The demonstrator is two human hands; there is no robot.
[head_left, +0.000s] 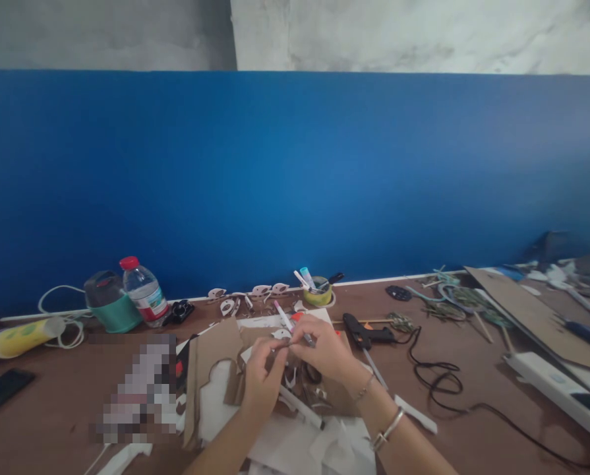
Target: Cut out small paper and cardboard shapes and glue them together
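Note:
Both hands meet over a pile of cardboard and white paper cut-outs [215,369] near the table's front. My left hand [262,379] is closed in a pinch on a small pale piece that I cannot name. My right hand [327,349] is closed around a pink-and-white marker pen [285,318], its tip against that small piece. Bracelets circle my right wrist. A white glue stick [299,406] lies just below the hands.
A black glue gun [361,330] with a coiled black cable lies right of the hands. A water bottle [144,290], green container [109,300], yellow pen cup [318,290] and small cut-outs line the blue wall. A phone [0,389] lies at the left, a cardboard sheet [532,313] and power strip [552,382] at the right.

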